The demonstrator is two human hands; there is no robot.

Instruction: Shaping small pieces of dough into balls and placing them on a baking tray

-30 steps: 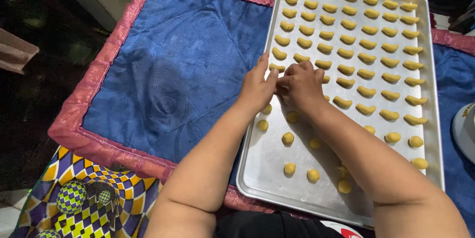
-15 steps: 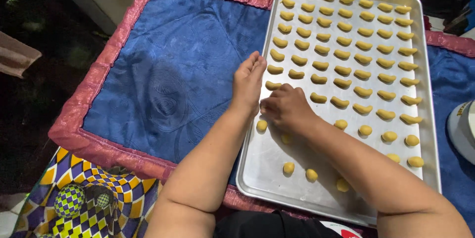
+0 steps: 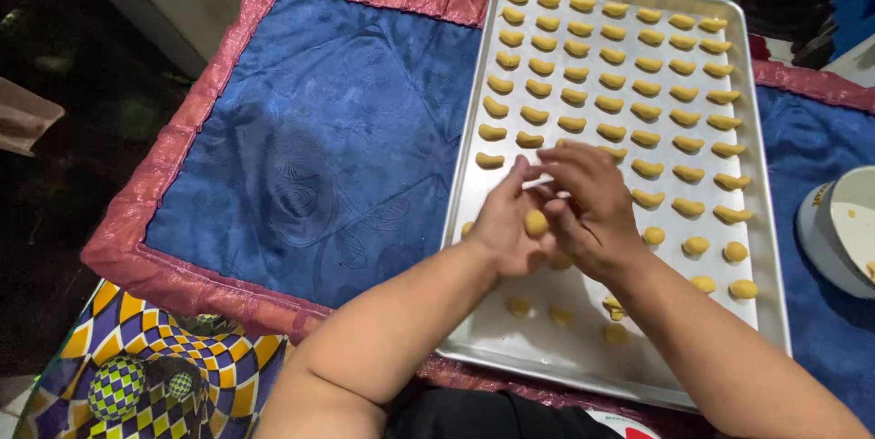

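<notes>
A long metal baking tray [image 3: 766,247] lies on a blue cloth and carries several rows of small yellow crescent-shaped dough pieces [image 3: 612,103]. Round yellow dough balls [image 3: 696,245] sit in its near part. My left hand [image 3: 507,225] holds one yellow dough ball [image 3: 535,223] in its palm over the tray's left side. My right hand [image 3: 588,200] is right beside it, fingers curled and touching the same ball. Both forearms reach over the tray's near edge and hide some pieces.
The blue cloth [image 3: 319,147] has a pink shiny border [image 3: 155,193] and lies over a patterned yellow, purple and white mat [image 3: 118,366]. A white bowl [image 3: 843,229] stands at the right edge. Dark floor lies to the left.
Both hands have drawn back toward me from the tray's middle rows. They have come together around a dough ball, which now rests in my left palm.
</notes>
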